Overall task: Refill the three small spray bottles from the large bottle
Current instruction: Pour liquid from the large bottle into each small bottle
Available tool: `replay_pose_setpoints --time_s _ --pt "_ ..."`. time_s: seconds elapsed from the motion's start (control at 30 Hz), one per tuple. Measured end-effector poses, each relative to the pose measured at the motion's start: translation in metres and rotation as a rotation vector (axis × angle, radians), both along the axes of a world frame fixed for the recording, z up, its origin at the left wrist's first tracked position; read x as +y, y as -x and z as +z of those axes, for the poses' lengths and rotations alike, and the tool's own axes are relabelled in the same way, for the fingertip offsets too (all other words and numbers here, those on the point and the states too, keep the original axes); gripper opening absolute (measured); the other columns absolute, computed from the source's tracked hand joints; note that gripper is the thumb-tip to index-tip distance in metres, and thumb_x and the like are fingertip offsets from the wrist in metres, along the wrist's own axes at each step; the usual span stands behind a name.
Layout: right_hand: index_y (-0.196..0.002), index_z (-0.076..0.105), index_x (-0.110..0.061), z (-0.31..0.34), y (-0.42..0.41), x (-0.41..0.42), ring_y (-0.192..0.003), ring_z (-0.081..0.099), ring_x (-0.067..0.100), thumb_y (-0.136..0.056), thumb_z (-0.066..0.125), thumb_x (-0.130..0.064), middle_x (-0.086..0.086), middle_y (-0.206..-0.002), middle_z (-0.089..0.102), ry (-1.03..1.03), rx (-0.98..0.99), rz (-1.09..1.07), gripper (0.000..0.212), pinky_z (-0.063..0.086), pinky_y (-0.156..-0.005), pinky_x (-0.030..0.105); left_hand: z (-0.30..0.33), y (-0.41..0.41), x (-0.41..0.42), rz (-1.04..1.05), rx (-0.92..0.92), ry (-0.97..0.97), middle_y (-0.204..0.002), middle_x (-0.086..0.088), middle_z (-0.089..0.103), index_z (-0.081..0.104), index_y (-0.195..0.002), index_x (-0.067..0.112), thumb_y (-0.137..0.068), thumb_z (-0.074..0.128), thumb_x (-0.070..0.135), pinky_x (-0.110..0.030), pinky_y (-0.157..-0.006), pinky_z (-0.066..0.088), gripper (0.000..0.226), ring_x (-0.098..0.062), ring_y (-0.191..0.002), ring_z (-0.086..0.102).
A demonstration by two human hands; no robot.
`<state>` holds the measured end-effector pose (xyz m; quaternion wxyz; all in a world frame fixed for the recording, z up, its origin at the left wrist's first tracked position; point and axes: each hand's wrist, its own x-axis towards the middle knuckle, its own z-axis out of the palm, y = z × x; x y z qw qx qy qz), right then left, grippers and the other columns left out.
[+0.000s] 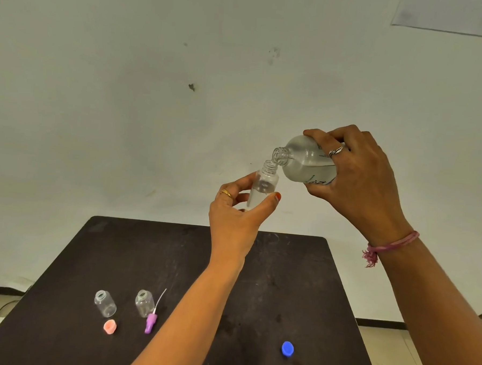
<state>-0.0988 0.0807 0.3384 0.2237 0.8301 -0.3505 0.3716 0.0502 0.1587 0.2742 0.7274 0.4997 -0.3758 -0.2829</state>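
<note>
Now first fill underway: right hand wraps tilted large bottle, left hand pinches small bottle; next, steady mouths, pour slow

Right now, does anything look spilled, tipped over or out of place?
No spill shows. The large bottle pours into the small bottle held in mid-air. Only the purple spray top lies on its side on the table.

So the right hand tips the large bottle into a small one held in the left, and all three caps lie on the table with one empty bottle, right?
Not quite: the head view shows two empty bottles on the table, not one. The rest stands: right hand tips the large bottle into the small one held by the left hand.
</note>
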Motion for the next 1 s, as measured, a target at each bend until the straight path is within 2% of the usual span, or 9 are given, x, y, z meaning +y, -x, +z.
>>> replay_pose_setpoints --time_s 0.27,1.0 --pt "-0.126 0.058 -0.013 0.0000 -0.0005 0.0012 -0.089 0.057 0.035 -0.056 0.088 -0.018 0.017 -0.104 0.059 -0.002 0.003 0.002 0.076 0.049 -0.072 0.039 -0.0022 -0.0005 -0.0010 0.005 0.000 -0.008 -0.115 0.011 0.064 0.059 -0.099 0.045 -0.072 0.081 0.028 -0.009 -0.070 0.052 0.039 -0.008 -0.101 0.061" --pt "-0.125 0.058 -0.012 -0.0001 -0.0012 0.0019 -0.090 0.057 0.035 -0.056 0.089 -0.018 0.017 -0.104 0.060 0.003 0.001 -0.003 0.077 0.050 -0.073 0.040 -0.0021 0.0002 0.0001 0.010 -0.004 -0.005 -0.112 0.014 0.063 0.058 -0.093 0.048 -0.072 0.081 0.027 -0.004 -0.062 0.047 0.037 -0.003 -0.097 0.060"
